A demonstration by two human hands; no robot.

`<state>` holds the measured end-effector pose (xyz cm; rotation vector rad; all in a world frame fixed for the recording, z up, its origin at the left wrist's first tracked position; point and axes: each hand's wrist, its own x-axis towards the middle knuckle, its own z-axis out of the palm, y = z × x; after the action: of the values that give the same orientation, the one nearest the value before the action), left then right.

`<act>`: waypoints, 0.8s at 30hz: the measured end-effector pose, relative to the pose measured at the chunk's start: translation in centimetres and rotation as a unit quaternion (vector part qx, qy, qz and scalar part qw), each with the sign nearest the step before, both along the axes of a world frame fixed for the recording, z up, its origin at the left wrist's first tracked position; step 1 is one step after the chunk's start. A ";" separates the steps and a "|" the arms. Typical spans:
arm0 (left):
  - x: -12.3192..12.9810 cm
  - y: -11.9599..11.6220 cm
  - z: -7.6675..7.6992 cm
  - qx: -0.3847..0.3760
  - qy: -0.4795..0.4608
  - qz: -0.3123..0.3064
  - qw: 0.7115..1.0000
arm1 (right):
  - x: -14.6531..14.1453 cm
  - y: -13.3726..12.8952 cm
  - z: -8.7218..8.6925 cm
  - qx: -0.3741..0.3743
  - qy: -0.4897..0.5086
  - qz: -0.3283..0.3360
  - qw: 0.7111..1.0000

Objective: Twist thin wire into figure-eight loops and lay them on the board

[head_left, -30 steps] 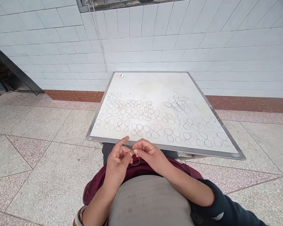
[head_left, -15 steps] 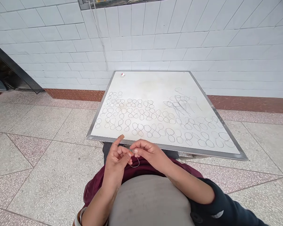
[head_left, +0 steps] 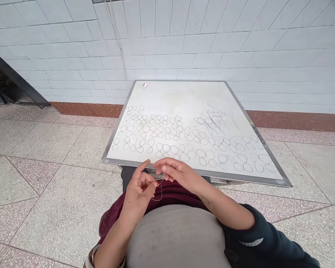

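A thin wire (head_left: 161,193) curls in a small loop below and between my hands, just in front of the table's near edge. My left hand (head_left: 139,190) pinches it between thumb and fingers, with the index finger stretched up. Close on the right, my right hand (head_left: 181,175) hovers with its fingers bent and thumb a little apart from the index fingertip; the wire passes near its lower fingers. Rows of figure-eight wire loops (head_left: 202,157) lie across the white table (head_left: 178,95) beyond my hands.
On the table's right side lies a tangled heap of loose wires (head_left: 212,121). A small white-and-red object (head_left: 144,85) sits at the far left corner. The metal table edge (head_left: 251,180) runs just past my hands, and a tiled wall (head_left: 184,48) stands behind.
My right hand has drawn slightly up and away from my left fingertips, its pinch loosened. The left hand keeps its pinch on the wire. The view has tipped slightly downward.
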<state>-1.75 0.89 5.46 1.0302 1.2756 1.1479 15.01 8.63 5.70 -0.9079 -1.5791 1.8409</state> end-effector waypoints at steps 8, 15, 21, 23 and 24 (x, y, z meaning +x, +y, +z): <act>-0.3 -0.1 -0.7 0.002 0.044 -0.020 0.999 | -0.5 1.6 1.4 0.144 -0.093 0.053 0.984; -0.7 0.0 -0.2 -0.051 -0.005 -0.060 0.997 | -0.6 1.1 1.8 0.277 -0.162 0.042 0.946; -0.6 0.0 -0.8 -0.074 -0.014 -0.050 0.996 | -0.5 1.2 1.2 0.342 -0.179 0.080 0.919; -0.7 0.0 -1.0 -0.074 -0.015 -0.045 0.996 | -0.7 1.2 1.0 0.344 -0.189 0.069 0.917; -0.7 0.0 -1.0 -0.075 -0.015 -0.044 0.996 | -0.7 1.2 0.9 0.342 -0.192 0.059 0.918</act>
<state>-2.45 0.91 4.44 0.9449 1.2592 0.9814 14.28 9.83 6.58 -0.8683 -2.3456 1.0516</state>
